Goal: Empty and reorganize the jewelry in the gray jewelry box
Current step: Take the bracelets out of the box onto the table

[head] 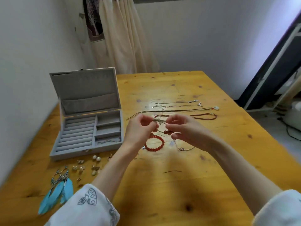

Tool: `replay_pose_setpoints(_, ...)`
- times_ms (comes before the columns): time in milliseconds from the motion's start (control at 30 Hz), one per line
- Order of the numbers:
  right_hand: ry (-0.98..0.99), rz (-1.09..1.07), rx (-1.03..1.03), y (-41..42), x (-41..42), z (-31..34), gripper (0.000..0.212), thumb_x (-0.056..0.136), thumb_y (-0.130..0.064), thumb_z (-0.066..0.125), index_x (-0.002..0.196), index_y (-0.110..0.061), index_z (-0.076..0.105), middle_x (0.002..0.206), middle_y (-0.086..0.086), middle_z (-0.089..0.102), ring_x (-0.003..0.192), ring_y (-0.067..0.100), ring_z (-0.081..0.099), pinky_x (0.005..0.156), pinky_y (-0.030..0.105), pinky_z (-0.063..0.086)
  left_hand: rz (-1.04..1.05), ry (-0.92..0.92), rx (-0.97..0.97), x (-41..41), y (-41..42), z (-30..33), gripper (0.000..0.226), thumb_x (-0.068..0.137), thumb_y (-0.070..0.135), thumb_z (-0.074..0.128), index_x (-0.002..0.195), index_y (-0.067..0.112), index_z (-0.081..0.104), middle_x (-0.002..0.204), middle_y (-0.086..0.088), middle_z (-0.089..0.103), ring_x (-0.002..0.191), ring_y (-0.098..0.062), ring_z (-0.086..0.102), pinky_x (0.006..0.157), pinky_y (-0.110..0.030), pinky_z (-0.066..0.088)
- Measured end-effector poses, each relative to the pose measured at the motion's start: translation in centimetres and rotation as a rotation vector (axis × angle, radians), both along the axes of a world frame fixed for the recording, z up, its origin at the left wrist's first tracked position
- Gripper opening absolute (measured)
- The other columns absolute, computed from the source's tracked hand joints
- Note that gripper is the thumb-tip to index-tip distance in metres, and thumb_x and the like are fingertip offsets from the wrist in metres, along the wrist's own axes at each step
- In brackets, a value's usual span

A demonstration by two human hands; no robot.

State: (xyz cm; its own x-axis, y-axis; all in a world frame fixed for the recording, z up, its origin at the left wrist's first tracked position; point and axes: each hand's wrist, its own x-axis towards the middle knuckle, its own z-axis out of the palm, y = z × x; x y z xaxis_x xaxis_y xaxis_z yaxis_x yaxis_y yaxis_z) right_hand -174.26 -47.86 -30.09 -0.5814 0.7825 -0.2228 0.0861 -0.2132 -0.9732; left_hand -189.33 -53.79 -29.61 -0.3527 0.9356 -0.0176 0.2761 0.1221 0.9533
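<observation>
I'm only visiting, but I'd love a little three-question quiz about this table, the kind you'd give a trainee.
1. True or false: the lid of the gray jewelry box is closed.
2. What do the left hand and the right hand hold between them?
A. the red bead bracelet
B. a cord bracelet with reddish beads
C. the blue feather earrings
3. Fill in: the pearl earrings lie on the wooden table just in front of the ____.

Key
1. False: the lid stands open.
2. B: both hands pinch it above the table.
3. gray jewelry box.
</observation>
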Motion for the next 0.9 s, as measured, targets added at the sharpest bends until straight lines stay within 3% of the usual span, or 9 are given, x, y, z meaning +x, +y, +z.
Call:
replay_pose_setpoints(100,-0.094,-0.136,0.031,0.5,3.8,-1.0,0.011,0.085,0.000,0.060,0.091,-0.008,0.058,0.080,0.006,0.061,0.066,0.011,0.060,0.056,0.021,0.045,-0.036,0.101,-0.026,3.4,1.1,-1.4,0.006,0.084,0.013,0.061,0.088,0.017,0.059,0.080,-0.004,0.069,0.076,-0.016,0.066,0.065,-0.026,0.051)
replay_pose_setpoints(200,-0.322,-0.223,0.139,1.1,6.8,-2.1,0.008,0.086,-0.003,0.059,0.092,-0.008,0.059,0.081,0.007,0.063,0.066,0.012,0.059,0.055,0.021,0.042,-0.122,0.248,-0.052,6.7,2.1,-2.9,0.004,0.084,0.018,0.062,0.088,0.017,0.061,0.080,0.000,0.068,0.074,-0.009,0.063,0.058,-0.013,0.043)
replay_pose_setpoints(267,-0.469,-0.255,0.200,1.6,8.1,-3.2,0.007,0.087,-0.006,0.058,0.093,-0.010,0.058,0.085,0.008,0.065,0.067,0.012,0.059,0.057,0.021,0.045,-0.177,0.348,-0.063,8.6,2.8,-3.9,0.003,0.085,0.019,0.060,0.087,0.017,0.061,0.081,0.002,0.066,0.076,-0.009,0.061,0.059,-0.013,0.041)
replay_pose_setpoints(367,-0.662,-0.284,0.310,2.2,9.5,-4.6,0.008,0.085,-0.009,0.058,0.092,-0.014,0.058,0.090,0.007,0.067,0.075,0.017,0.064,0.073,0.031,0.052,-0.203,0.499,-0.075,10.7,3.8,-5.3,0.008,0.085,0.021,0.058,0.090,0.017,0.063,0.089,0.001,0.065,0.087,-0.013,0.059,0.071,-0.022,0.044)
replay_pose_setpoints(467,-0.818,-0.266,0.405,2.6,10.6,-5.1,0.013,0.084,-0.012,0.057,0.096,-0.015,0.061,0.096,0.005,0.067,0.090,0.019,0.062,0.079,0.029,0.047,-0.197,0.609,-0.079,12.1,4.3,-6.4,0.011,0.086,0.025,0.054,0.094,0.022,0.061,0.094,0.000,0.064,0.101,-0.017,0.052,0.087,-0.032,0.043)
replay_pose_setpoints(633,-0.952,-0.281,0.481,2.8,10.8,-5.5,0.022,0.081,-0.017,0.054,0.103,-0.023,0.057,0.107,0.005,0.064,0.103,0.027,0.057,0.088,0.040,0.048,-0.183,0.793,-0.091,13.3,4.7,-6.5,0.018,0.089,0.028,0.050,0.101,0.022,0.062,0.099,0.002,0.065,0.108,-0.019,0.042,0.088,-0.033,0.029)
replay_pose_setpoints(900,-0.934,-0.330,0.511,2.8,10.8,-5.2,0.016,0.086,-0.018,0.055,0.098,-0.018,0.065,0.105,0.005,0.066,0.101,0.024,0.058,0.082,0.035,0.048,-0.209,0.907,-0.117,12.9,4.9,-6.2,0.033,0.088,0.041,0.053,0.114,0.022,0.060,0.117,-0.001,0.053,0.116,-0.021,0.036,0.095,-0.034,0.028)
